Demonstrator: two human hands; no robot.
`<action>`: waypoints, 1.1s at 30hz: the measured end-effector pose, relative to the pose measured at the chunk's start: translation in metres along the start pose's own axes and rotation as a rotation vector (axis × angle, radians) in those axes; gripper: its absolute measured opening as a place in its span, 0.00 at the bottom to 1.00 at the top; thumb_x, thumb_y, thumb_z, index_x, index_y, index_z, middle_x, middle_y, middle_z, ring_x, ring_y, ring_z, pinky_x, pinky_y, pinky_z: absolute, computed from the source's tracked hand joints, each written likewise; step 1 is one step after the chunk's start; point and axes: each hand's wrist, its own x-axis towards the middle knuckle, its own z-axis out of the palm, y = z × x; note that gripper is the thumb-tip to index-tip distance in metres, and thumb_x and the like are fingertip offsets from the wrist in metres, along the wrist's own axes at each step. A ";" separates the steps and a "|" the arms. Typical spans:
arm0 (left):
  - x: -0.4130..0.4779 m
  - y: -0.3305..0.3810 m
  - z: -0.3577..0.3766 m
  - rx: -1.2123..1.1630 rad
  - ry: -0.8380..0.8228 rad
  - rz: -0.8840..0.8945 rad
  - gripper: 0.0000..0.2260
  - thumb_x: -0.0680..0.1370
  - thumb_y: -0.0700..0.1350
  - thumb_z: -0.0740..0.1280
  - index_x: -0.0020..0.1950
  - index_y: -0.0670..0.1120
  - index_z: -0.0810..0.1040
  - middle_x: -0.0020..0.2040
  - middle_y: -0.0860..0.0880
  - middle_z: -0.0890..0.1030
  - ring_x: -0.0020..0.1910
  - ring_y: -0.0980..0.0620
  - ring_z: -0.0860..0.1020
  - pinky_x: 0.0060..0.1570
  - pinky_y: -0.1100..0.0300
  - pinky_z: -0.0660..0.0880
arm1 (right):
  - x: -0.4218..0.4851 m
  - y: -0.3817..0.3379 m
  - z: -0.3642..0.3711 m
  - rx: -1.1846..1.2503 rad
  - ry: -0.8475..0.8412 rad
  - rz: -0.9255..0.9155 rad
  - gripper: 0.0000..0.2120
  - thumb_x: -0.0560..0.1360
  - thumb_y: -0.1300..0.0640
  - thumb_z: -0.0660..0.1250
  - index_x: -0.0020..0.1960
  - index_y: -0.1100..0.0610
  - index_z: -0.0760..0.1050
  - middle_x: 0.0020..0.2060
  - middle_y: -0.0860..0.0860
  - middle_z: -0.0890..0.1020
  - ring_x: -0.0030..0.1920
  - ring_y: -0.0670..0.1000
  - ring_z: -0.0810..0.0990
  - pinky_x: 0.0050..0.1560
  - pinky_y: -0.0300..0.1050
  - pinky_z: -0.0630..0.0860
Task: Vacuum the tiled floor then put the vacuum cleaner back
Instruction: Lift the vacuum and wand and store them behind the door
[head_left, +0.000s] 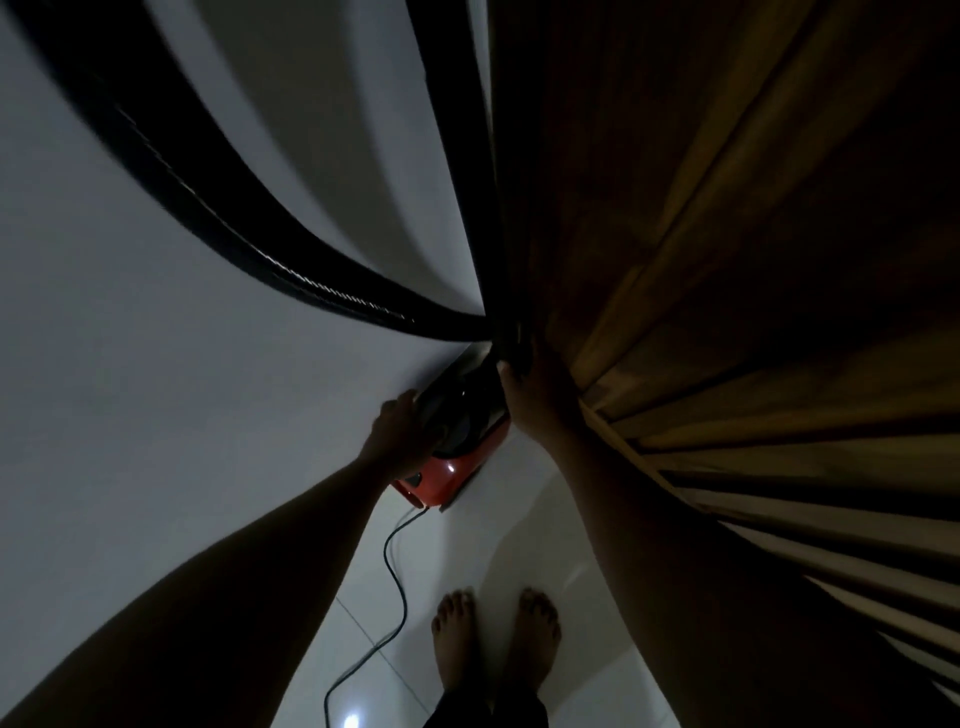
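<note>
The vacuum cleaner (441, 478), red with a dark top, sits on the tiled floor (519, 551) against the wall (156, 364), beside the curtain (727, 260). My left hand (400, 426) lies on its top, but in this gloom I cannot tell its grip. My right hand (530, 387) curls round the black tube (506, 327).

Dim room, plain pale wall (130, 364) from 8 to 11 o'clock, brown pleated curtain (753, 260) hanging from 12 to 4 o'clock, glossy white tiled floor (545, 545) at 6 o'clock, small bright glare (351, 721), perhaps a lamp's reflection, near 7 o'clock.
</note>
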 end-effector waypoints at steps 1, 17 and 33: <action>-0.020 0.009 -0.018 -0.004 0.003 0.009 0.36 0.76 0.52 0.73 0.79 0.46 0.61 0.72 0.37 0.68 0.69 0.35 0.71 0.65 0.46 0.73 | -0.018 -0.010 -0.015 -0.014 -0.011 0.018 0.29 0.85 0.49 0.62 0.82 0.59 0.61 0.74 0.60 0.72 0.73 0.59 0.74 0.64 0.42 0.69; -0.328 0.056 -0.147 -0.134 -0.109 0.284 0.39 0.70 0.61 0.73 0.77 0.48 0.65 0.61 0.48 0.76 0.52 0.45 0.82 0.48 0.50 0.82 | -0.327 -0.084 -0.139 0.097 0.132 0.235 0.35 0.84 0.54 0.66 0.84 0.63 0.53 0.83 0.59 0.59 0.82 0.57 0.61 0.81 0.52 0.60; -0.487 -0.037 -0.140 0.005 -0.183 0.712 0.22 0.76 0.45 0.74 0.66 0.38 0.75 0.51 0.40 0.82 0.51 0.43 0.81 0.58 0.46 0.79 | -0.611 -0.080 -0.077 0.242 0.521 0.418 0.33 0.83 0.50 0.67 0.80 0.67 0.61 0.78 0.61 0.67 0.79 0.61 0.67 0.78 0.50 0.64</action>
